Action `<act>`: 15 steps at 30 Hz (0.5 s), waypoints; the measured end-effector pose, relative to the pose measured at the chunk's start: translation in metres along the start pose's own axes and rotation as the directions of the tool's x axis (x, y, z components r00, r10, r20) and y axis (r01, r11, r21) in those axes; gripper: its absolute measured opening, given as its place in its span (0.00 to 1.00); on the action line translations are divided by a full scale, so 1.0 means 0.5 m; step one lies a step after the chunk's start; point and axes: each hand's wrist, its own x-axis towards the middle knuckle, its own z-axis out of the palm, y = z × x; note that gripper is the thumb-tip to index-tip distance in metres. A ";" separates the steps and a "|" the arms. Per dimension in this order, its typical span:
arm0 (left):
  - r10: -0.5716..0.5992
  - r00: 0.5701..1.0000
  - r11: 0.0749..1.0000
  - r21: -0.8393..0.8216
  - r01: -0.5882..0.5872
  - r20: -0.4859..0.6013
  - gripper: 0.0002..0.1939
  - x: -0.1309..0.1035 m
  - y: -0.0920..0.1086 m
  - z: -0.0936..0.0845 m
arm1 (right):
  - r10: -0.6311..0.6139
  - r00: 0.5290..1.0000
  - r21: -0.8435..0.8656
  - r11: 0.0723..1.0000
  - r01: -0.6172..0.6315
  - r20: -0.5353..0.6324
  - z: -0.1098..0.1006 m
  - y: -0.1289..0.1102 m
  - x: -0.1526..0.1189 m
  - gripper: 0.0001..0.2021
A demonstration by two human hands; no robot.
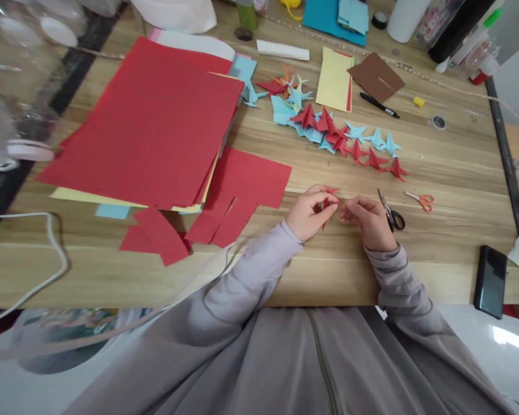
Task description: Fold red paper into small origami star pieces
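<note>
Between the thumb and fingers of my left hand (310,213) is a small folded red paper piece (326,205), its points sticking out past the fingertips. My right hand (365,218) is just to the right, thumb and fingertips pressed together close to that piece; whether anything is pinched in them is hidden. Black-handled scissors (397,218) lie partly under the right hand's edge, and small orange-handled scissors (424,200) lie further right. Beyond the hands, folded red paper cranes (375,159) and light blue paper cranes (377,138) lie in rows.
A stack of large red paper sheets (155,121) covers the left of the table, with cut red strips (236,223) in front. Yellow paper (334,80), brown paper (376,76) and a black pen (379,105) lie at the back. A phone (491,281) rests near the front right edge.
</note>
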 end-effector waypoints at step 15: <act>0.102 0.994 0.993 0.062 -0.105 0.045 0.08 -0.006 -0.016 0.002 | 0.293 0.934 0.211 0.918 -0.335 0.206 0.001 -0.008 0.004 0.14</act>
